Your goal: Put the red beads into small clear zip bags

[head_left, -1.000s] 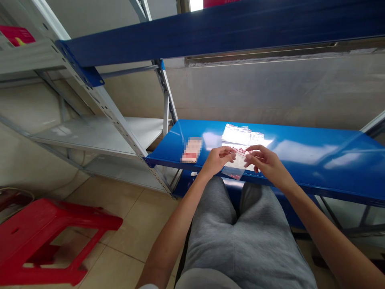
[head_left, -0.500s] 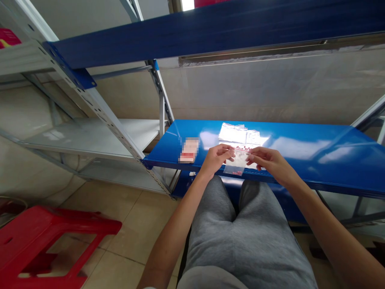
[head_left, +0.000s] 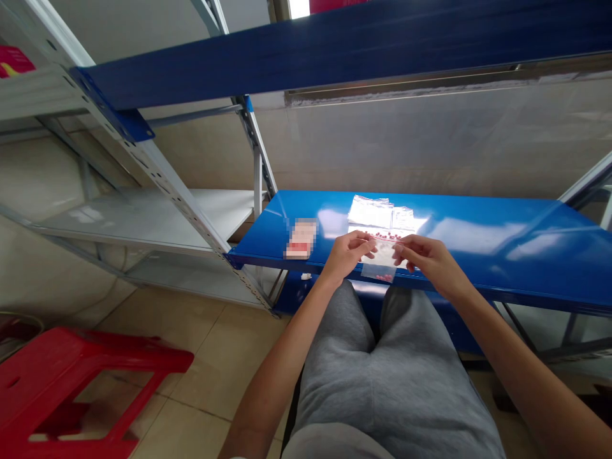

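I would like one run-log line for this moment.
left hand: holds clear bag near top left | right hand: holds it near top right | bag bottom: red pieces | beyond bag: more red pieces

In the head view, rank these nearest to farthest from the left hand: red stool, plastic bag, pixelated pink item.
1. Plastic bag: pinched by the left hand, extending to its right.
2. Pixelated pink item: on the blue shelf, left of that hand.
3. Red stool: on the floor, far left.
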{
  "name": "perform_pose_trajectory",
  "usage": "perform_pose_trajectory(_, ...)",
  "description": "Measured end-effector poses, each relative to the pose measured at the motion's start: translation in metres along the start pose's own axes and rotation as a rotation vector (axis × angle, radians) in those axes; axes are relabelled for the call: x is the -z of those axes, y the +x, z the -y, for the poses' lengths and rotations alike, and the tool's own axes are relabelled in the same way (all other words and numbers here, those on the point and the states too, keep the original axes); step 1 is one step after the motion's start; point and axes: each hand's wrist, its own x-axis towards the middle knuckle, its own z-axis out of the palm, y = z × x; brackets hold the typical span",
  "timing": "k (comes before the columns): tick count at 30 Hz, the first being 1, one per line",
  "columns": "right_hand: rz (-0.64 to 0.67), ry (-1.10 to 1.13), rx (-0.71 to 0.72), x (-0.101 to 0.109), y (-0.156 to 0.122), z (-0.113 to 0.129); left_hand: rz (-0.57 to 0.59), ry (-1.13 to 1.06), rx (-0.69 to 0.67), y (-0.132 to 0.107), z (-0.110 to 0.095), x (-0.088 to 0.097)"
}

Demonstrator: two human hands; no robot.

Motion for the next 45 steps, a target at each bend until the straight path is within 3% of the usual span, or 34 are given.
perform_pose_trajectory(8, -0.076, 0.015, -0.014, 0.0, 0.001, -0.003, -0.01, 0.004, -0.006, -0.002, -0.004, -0.004)
perform_pose_trajectory(15, -0.114, -0.04, 0.022, 0.001, -0.002, 0.0, -0.001, 0.003, -0.088, 0.003, 0.009, -0.007)
perform_pose_trajectory(24, -0.047, -0.085, -0.02, 0.002, -0.005, 0.007, -0.064, 0.132, -0.111, 0.0, 0.006, -0.011)
perform_pose_trajectory(30, -0.023, -0.106, 0.02, -0.002, -0.005, 0.007, 0.015, 0.093, -0.085, -0.002, 0.004, -0.014)
perform_pose_trajectory(40, -0.03, -0.118, 0.07, -0.001, -0.002, -0.002, 0.002, 0.14, -0.108, -0.001, 0.008, -0.015)
perform_pose_trajectory(45, -0.01, -0.166, 0.108, -0.001, -0.004, 0.002, 0.081, 0.172, -0.113, -0.002, 0.008, -0.015)
